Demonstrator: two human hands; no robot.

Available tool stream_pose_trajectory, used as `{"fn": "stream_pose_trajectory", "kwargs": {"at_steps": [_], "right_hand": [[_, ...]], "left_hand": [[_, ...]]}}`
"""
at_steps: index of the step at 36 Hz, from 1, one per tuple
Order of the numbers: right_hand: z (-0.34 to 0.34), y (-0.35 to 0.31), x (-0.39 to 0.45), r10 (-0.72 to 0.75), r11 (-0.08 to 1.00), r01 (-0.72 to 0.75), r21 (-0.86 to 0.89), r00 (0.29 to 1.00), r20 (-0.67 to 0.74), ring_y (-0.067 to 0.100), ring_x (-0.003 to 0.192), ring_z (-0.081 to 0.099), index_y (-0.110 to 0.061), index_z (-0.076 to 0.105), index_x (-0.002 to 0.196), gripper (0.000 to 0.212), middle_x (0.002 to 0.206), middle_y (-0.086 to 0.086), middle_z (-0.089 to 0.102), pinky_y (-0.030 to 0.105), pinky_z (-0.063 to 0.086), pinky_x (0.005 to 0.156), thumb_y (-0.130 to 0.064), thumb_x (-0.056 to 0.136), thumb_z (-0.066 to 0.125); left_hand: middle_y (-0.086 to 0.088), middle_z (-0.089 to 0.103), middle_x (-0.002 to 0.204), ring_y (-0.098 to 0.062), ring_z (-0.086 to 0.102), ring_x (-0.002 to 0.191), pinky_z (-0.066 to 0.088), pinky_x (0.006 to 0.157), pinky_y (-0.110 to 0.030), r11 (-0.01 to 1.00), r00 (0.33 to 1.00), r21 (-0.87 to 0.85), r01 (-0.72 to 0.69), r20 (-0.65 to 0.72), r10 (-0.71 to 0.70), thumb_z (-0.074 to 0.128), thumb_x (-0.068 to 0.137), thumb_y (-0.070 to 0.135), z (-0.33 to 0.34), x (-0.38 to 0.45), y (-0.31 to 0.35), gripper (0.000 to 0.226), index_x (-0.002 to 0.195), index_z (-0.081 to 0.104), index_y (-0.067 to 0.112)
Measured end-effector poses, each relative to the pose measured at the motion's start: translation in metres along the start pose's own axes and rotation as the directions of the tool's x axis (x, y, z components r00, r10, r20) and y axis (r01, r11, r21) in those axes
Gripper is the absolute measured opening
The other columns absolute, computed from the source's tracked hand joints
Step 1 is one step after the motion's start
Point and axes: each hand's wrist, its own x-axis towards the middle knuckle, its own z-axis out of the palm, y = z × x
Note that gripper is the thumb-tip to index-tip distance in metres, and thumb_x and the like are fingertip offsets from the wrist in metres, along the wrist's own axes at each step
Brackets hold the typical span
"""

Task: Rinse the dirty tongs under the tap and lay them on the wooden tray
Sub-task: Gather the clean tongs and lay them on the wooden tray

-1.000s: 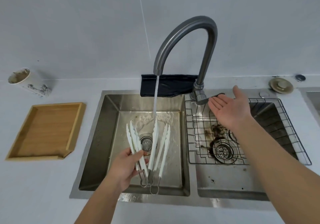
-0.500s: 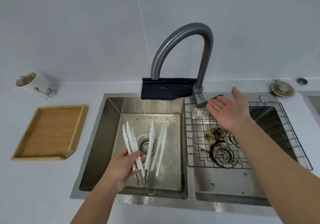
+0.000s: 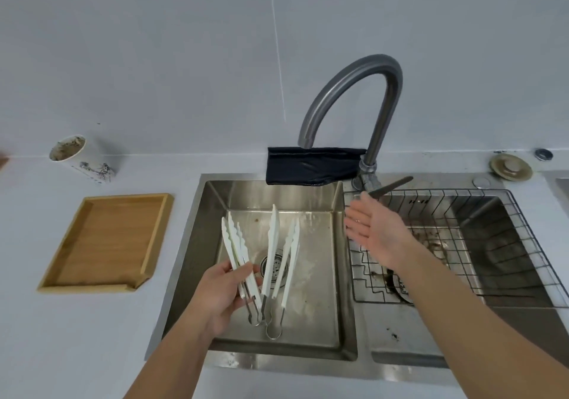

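Head view: the one camera, looking down on a double sink set in a pale counter point(image 3: 77, 343).
Left hand point(image 3: 220, 295): over the near part of the left basin point(image 3: 311, 306), fingers point(image 3: 243, 270) curled round the tongs.
Tongs point(image 3: 268, 263): two white pairs with metal loop ends, held together near their hinges; the tips fan out toward the back of the basin, above the drain.
Right hand point(image 3: 374, 230): flat and spread, palm turned up and leftward, holding nothing; it hovers over the divide between the basins, just in front of the tap's base.
Tap point(image 3: 363, 90): grey arched spout, mouth over the back of the left basin; no stream visible from it.
Wooden tray point(image 3: 107, 244): on the counter left of the sink, well apart from the tongs.
Right basin: holds a wire rack point(image 3: 462, 244); dark grime around its drain.
Dark cloth point(image 3: 311, 166): draped over the back edge of the left basin.
Cup point(image 3: 78, 158): soiled inside, lying tilted behind the tray.
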Motion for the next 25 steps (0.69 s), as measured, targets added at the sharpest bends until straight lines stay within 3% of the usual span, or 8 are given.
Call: {"fn": "stream_pose_trajectory", "kwargs": {"at_steps": [3, 6, 10, 13, 17, 21, 25], "right_hand": [[0.025, 0.014, -0.004, 0.066, 0.984, -0.063, -0.166, 0.998, 0.013, 0.026, 0.131, 0.053, -0.005, 0.037, 0.152, 0.06, 0.148, 0.012, 0.052, 0.04, 0.041, 0.112, -0.042, 0.104, 0.043], [0.053, 0.028, -0.012, 0.118, 0.956, -0.113, -0.269, 0.993, 0.001, 0.019, 0.114, 0.061, -0.009, 0.044, 0.146, 0.058, 0.13, 0.006, 0.063, 0.034, 0.049, 0.099, -0.044, 0.101, 0.05], [0.092, 0.041, -0.023, 0.173, 0.946, -0.152, -0.287, 0.984, 0.048, 0.016, 0.112, 0.063, -0.019, 0.048, 0.144, 0.061, 0.126, 0.001, 0.064, 0.04, 0.052, 0.1, -0.051, 0.094, 0.061], [0.121, 0.048, -0.025, 0.201, 0.953, -0.18, -0.243, 0.977, 0.064, 0.019, 0.108, 0.07, -0.025, 0.051, 0.141, 0.069, 0.121, 0.0, 0.07, 0.044, 0.057, 0.094, -0.057, 0.083, 0.072], [0.162, 0.054, -0.03, 0.186, 0.977, -0.171, -0.127, 0.975, 0.121, 0.027, 0.094, 0.077, -0.027, 0.061, 0.124, 0.042, 0.109, 0.007, 0.077, 0.047, 0.062, 0.081, -0.041, 0.087, 0.075], [0.196, 0.057, -0.032, 0.132, 0.99, -0.125, -0.07, 0.986, 0.104, 0.029, 0.087, 0.078, -0.026, 0.06, 0.123, 0.042, 0.098, 0.01, 0.079, 0.04, 0.061, 0.069, -0.022, 0.086, 0.079], [0.225, 0.064, -0.026, 0.117, 0.989, -0.113, -0.097, 0.993, 0.036, 0.024, 0.076, 0.078, -0.026, 0.059, 0.121, 0.044, 0.089, 0.008, 0.078, 0.037, 0.061, 0.064, -0.009, 0.086, 0.078]], "left_hand": [[-0.017, 0.076, 0.095, -0.022, 0.072, 0.078, 0.056, 0.059, -0.033, 1.0, 1.0, -0.001, -0.011, 0.019, 0.011, 0.059, 0.099, 0.008, -0.011, 0.005, 0.007, 0.016, 0.107, 0.069, 0.0], [-0.013, 0.077, 0.091, -0.02, 0.073, 0.075, 0.056, 0.057, -0.031, 1.0, 0.999, 0.004, -0.018, 0.05, 0.018, 0.059, 0.099, 0.009, -0.023, 0.007, 0.013, 0.015, 0.107, 0.07, 0.002], [-0.012, 0.076, 0.088, -0.023, 0.072, 0.08, 0.056, 0.057, -0.031, 0.999, 0.995, -0.002, -0.043, 0.092, 0.043, 0.059, 0.098, 0.009, -0.039, 0.014, 0.021, 0.016, 0.108, 0.069, 0.0], [-0.016, 0.077, 0.09, -0.025, 0.073, 0.08, 0.06, 0.066, -0.036, 0.998, 0.991, -0.005, -0.057, 0.121, 0.058, 0.059, 0.098, 0.009, -0.05, 0.019, 0.027, 0.015, 0.106, 0.069, 0.0], [-0.02, 0.076, 0.099, -0.033, 0.075, 0.089, 0.057, 0.062, -0.034, 0.998, 0.983, 0.002, -0.069, 0.168, 0.068, 0.06, 0.098, 0.011, -0.072, 0.027, 0.032, 0.015, 0.107, 0.068, 0.002], [-0.017, 0.076, 0.102, -0.033, 0.074, 0.094, 0.058, 0.064, -0.037, 0.995, 0.981, 0.011, -0.097, 0.172, 0.094, 0.061, 0.097, 0.01, -0.095, 0.038, 0.037, 0.014, 0.109, 0.069, 0.005], [-0.014, 0.076, 0.103, -0.029, 0.075, 0.089, 0.062, 0.081, -0.048, 0.995, 0.978, -0.005, -0.104, 0.181, 0.104, 0.064, 0.095, 0.009, -0.12, 0.048, 0.042, 0.016, 0.11, 0.068, 0.008]]}}
